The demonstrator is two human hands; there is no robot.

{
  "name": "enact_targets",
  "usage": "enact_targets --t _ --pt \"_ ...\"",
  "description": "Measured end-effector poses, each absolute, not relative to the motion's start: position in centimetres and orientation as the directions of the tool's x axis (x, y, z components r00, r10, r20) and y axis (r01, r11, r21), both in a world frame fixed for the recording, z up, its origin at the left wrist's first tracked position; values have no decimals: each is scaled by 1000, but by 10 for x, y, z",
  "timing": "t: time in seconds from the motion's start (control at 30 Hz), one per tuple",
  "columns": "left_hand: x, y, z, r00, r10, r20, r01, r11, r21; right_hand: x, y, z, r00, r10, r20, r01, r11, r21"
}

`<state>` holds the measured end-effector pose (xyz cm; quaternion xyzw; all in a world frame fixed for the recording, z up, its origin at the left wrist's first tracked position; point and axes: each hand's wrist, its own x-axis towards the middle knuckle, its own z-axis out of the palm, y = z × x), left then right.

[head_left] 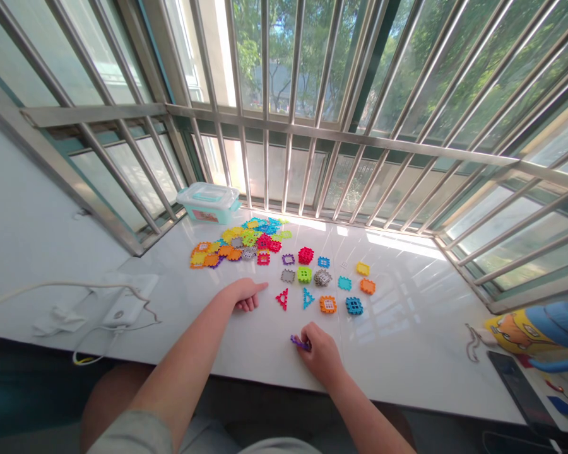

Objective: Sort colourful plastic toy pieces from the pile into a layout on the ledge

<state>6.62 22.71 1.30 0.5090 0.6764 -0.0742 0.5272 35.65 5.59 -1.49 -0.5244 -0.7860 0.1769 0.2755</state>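
My left hand hovers at or rests on the white table, its index finger stretched out to the right and the other fingers curled; I see nothing in it. A red triangle piece lies just beyond that fingertip, with a blue triangle piece to its right. Near the front edge, my right hand pinches a flat purple plastic building piece. Small stacks of interlocking pieces stand ahead of it: orange, blue, green, grey and red.
A heap of mixed pieces spreads at the back left before a lidded teal box. A white power strip with cables lies left. A phone and yellow-blue bottle are right. Metal bars line the back.
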Motion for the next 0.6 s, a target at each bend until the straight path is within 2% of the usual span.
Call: enact_targets --t 0.3,0.6 --pt "67 227 14 73 598 -798 775 470 423 358 57 -21 -258 948 186 725 317 -611" --pt "66 227 13 73 605 -793 768 474 432 356 57 -15 -290 934 211 727 358 -585"
